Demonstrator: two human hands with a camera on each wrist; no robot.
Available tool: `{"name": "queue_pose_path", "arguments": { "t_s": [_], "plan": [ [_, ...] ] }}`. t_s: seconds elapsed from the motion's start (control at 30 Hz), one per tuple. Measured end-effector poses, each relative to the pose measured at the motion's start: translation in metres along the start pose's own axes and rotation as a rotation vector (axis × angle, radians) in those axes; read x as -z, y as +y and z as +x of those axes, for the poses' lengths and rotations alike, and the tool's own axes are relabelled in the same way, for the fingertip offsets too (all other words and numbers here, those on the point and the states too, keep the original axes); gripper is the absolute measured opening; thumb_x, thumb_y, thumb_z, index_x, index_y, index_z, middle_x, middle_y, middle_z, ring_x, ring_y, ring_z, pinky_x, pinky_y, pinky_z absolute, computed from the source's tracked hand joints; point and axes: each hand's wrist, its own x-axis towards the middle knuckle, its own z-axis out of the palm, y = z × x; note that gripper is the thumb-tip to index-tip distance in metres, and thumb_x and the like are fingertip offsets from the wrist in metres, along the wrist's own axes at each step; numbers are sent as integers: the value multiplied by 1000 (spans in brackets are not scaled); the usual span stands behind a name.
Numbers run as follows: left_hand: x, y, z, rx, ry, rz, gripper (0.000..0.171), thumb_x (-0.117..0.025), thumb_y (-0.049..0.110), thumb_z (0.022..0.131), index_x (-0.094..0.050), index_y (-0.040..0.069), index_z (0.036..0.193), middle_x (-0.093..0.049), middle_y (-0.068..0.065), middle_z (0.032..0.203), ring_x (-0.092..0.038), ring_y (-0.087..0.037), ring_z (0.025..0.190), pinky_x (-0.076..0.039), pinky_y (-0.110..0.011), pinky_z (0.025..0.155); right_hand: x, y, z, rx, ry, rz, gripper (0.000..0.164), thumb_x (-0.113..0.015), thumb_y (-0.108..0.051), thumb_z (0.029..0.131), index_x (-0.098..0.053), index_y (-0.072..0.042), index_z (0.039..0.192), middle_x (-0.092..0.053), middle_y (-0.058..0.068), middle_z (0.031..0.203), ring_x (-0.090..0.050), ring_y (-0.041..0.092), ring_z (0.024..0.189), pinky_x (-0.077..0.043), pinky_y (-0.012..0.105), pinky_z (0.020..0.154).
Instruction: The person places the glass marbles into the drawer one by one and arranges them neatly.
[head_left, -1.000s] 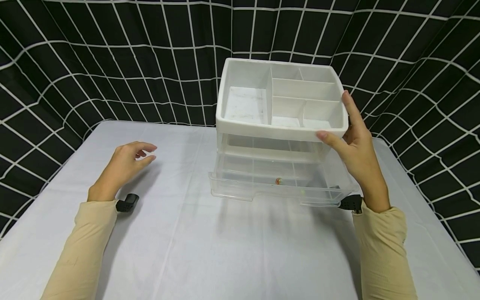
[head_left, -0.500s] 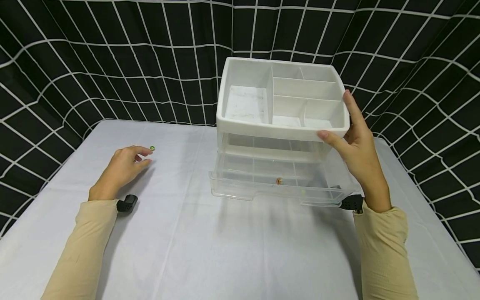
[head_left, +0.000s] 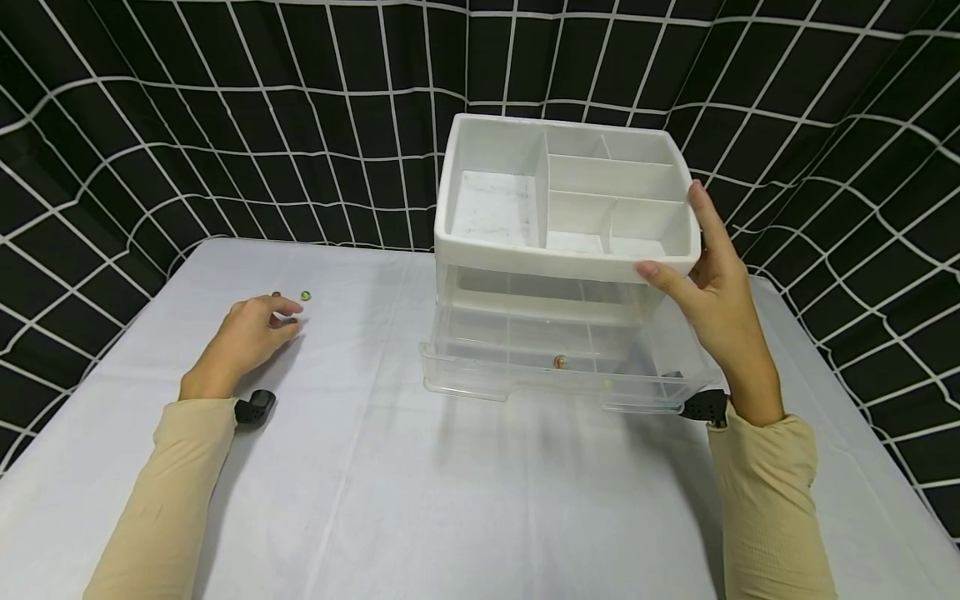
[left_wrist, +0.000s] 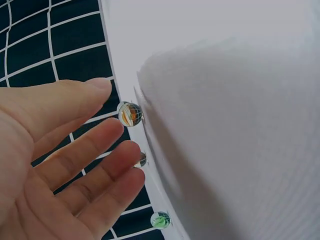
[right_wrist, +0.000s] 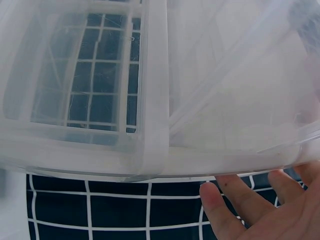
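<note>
My left hand (head_left: 251, 337) hovers at the table's left, fingers loosely bent, thumb and forefinger apart. An orange-swirled marble (left_wrist: 130, 114) lies just past those fingertips, not pinched; the head view hides it. Beyond the hand sit a green marble (head_left: 305, 295) and a brownish marble (head_left: 277, 293), the latter partly covered by fingers in the left wrist view. With thumb on the front and fingers along the side, my right hand (head_left: 716, 292) holds the upper right corner of a white drawer organizer (head_left: 562, 265). Its clear drawer (head_left: 468, 375) is pulled out, with an orange marble (head_left: 559, 362) inside.
The organizer's top has several open compartments. White cloth (head_left: 420, 500) covers the table. A black curtain with a white grid (head_left: 315, 125) stands behind and along both sides. Each wrist wears a small black camera (head_left: 257, 407).
My left hand has drawn slightly left and lower, uncovering the green marble first and then the brownish one. The right hand stays on the organizer's corner.
</note>
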Motion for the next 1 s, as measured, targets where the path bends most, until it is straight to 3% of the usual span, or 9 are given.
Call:
{"name": "queue_pose_path", "arguments": {
  "t_s": [0.23, 0.77, 1.0],
  "plan": [
    [0, -2, -1, 22, -30, 1, 32, -63, 9, 93, -65, -4, 122, -56, -33, 128, -57, -40, 105, -46, -56, 90, 0, 0, 0, 5, 0, 16, 89, -70, 1, 88, -22, -29, 157, -27, 5, 162, -52, 18, 123, -51, 8, 86],
    [1, -2, -2, 14, -99, 24, 29, -63, 3, 93, -64, -6, 120, -62, -30, 116, -56, -44, 107, -44, -60, 93, 0, -2, 0, 5, 3, 26, 89, -71, 0, 88, -23, -29, 157, -28, 5, 162, -51, 19, 123, -50, 8, 86],
    [-1, -4, -1, 1, -115, 43, 24, -64, 5, 93, -68, -5, 115, -65, -25, 106, -56, -40, 103, -43, -59, 93, 0, -3, 1, 1, 4, 12, 89, -71, -1, 88, -23, -30, 157, -28, 5, 162, -51, 19, 122, -50, 8, 86]
  ]
}}
